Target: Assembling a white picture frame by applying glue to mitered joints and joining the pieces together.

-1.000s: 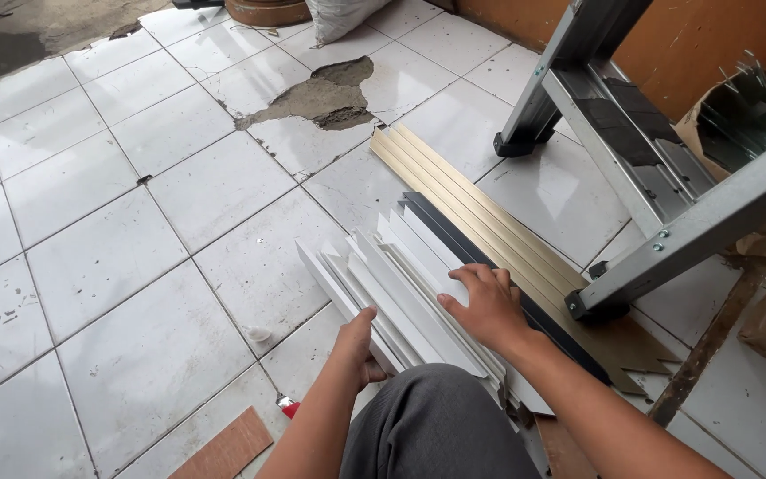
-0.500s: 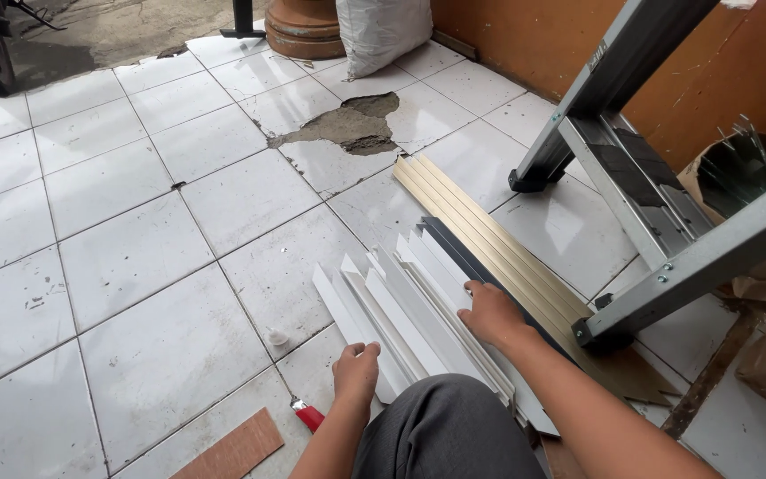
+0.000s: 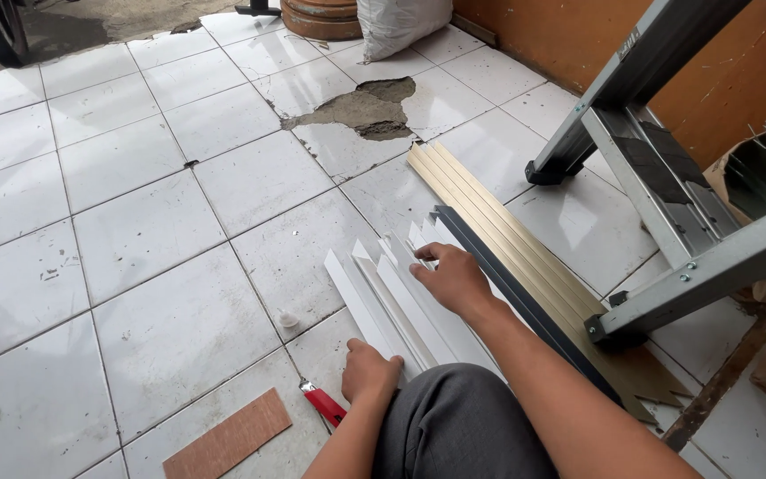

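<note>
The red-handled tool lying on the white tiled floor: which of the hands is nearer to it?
Left. The left hand rests just beside the red-handled tool; the right hand lies farther up, on the white strips.

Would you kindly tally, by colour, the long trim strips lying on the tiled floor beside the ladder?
White strips, under the right hand: 4 pointed ends show; more may lie beneath the hand.
Dark grey strip: 1.
Gold ribbed strips: 4 ribs visible, lying side by side; the seams are hard to tell.
Total: about 9.
The left hand rests at the white strips' near ends.
</note>
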